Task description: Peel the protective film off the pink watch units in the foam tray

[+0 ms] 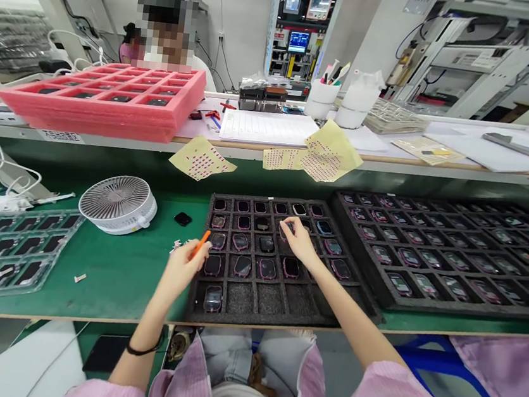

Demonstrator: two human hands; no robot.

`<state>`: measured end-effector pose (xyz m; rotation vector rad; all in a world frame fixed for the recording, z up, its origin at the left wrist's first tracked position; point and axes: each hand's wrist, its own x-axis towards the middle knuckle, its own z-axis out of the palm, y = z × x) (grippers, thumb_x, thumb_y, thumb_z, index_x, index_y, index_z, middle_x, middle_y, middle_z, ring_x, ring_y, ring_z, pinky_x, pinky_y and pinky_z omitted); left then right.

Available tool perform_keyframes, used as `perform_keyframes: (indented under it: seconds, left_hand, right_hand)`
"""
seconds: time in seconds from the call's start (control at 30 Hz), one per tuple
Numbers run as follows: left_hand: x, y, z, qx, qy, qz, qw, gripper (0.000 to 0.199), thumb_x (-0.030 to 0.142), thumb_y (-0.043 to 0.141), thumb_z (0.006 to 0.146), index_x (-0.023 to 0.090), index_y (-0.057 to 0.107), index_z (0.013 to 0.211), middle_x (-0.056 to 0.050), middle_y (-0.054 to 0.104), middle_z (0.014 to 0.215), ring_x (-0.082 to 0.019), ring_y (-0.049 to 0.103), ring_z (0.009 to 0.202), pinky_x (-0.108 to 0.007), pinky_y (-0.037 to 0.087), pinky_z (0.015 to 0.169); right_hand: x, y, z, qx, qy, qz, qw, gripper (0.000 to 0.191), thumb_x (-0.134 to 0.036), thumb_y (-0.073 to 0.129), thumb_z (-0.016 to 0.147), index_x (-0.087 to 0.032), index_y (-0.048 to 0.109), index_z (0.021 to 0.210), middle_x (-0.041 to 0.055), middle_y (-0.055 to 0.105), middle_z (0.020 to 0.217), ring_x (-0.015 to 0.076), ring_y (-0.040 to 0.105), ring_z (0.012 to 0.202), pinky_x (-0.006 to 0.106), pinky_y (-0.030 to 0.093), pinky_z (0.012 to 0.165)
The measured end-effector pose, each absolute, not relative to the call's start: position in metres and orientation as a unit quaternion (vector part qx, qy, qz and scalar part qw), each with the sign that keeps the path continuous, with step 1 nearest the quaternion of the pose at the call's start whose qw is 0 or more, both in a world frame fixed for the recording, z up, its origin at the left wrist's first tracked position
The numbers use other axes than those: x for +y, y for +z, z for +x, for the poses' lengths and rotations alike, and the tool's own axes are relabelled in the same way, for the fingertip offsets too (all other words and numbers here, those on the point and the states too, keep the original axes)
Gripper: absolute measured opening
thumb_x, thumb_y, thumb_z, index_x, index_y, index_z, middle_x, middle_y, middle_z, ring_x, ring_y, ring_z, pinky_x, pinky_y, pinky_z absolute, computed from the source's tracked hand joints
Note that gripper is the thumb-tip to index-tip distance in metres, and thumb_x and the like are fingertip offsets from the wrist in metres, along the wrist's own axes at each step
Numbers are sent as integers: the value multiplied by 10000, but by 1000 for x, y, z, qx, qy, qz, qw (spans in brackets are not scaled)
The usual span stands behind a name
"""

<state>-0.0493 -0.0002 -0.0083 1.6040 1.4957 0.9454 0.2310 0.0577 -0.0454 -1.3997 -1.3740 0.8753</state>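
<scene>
My left hand [185, 263] is closed around a thin orange stick-like tool [201, 243], over the left edge of a black foam tray [298, 299]. My right hand [299, 237] reaches into that tray from the right, fingertips together at a cell in the second row. Whatever lies between those fingers is mostly hidden by them. Watch-like units with dark screens and pink or purple rims, such as this watch [267, 267], fill most cells. In the front row, one watch unit [213, 298] sits at the left, beside bare cells.
A second black foam tray [380, 293] of watches adjoins at right. Left are a small fan [120, 207], a clear plastic tray [59, 258] and a loose black piece [182, 219]. A pink foam tray [92, 116] and yellow dotted sheets [203, 159] occupy the shelf; a person sits beyond.
</scene>
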Motion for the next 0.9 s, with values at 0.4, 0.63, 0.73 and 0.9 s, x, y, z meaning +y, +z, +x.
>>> perform_keyframes:
  seconds: [0.4, 0.63, 0.73, 0.9]
  left_hand:
    - [6, -37, -104, 769, 159, 599, 158, 271, 383, 430, 916, 198, 565, 772, -76, 663, 695, -242, 643, 702, -229, 306, 547]
    - [4, -34, -94, 705, 313, 595, 226, 218, 297, 369, 919, 182, 553, 899, -47, 649, 713, -202, 620, 650, -245, 382, 581]
    - [-3, -23, -78, 636, 370, 624, 263, 294, 385, 367, 918, 184, 581, 942, 17, 532, 602, -157, 529, 558, -232, 357, 561]
    - [-13, -7, -32, 522, 381, 654, 392, 361, 444, 405, 905, 160, 618, 973, 51, 402, 569, -106, 381, 525, -213, 276, 521]
  right_hand:
    - [41, -69, 285, -704, -11, -665, 249, 215, -326, 491, 871, -147, 608, 898, 166, 607, 914, 303, 584, 880, 437, 463, 799]
    - [48, -91, 314, -679, 19, -714, 170, 242, -393, 536, 829, -190, 530, 699, 154, 627, 812, 316, 626, 847, 408, 475, 753]
    - [49, -85, 307, -676, 76, -689, 249, 183, -375, 525, 808, -222, 481, 719, 93, 618, 728, 282, 628, 747, 383, 470, 689]
    - [30, -42, 269, -589, 312, -579, 469, 297, -469, 596, 773, -227, 501, 916, 27, 627, 734, 188, 582, 585, 286, 422, 500]
